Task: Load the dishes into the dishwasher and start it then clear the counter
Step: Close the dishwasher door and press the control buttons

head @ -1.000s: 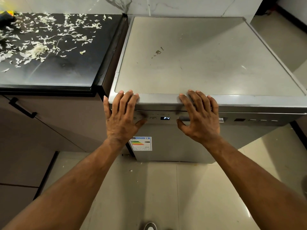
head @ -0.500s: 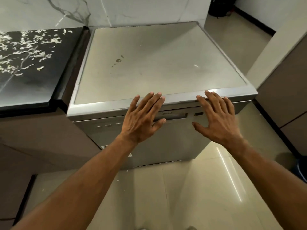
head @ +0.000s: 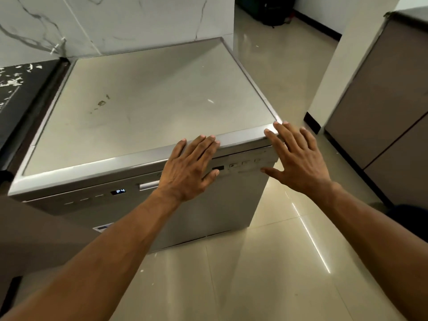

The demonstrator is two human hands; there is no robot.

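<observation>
A silver freestanding dishwasher [head: 143,105] stands with its door closed, and its small display [head: 120,191] reads P4. My left hand [head: 190,167] lies flat with straight fingers over the front top edge, above the door handle [head: 148,186]. My right hand [head: 298,158] is spread open at the dishwasher's front right corner, its fingertips at the top edge. Neither hand holds anything. No dishes are in view.
A black counter [head: 16,89] strewn with white shreds adjoins the dishwasher on the left. A brown cabinet [head: 382,107] stands to the right across a glossy tiled floor [head: 266,262]. A dark bag [head: 268,8] sits on the floor far back.
The view has swung right, so the dishwasher sits further left in frame. Both hands have slid rightward along its front top edge, the right one reaching the corner.
</observation>
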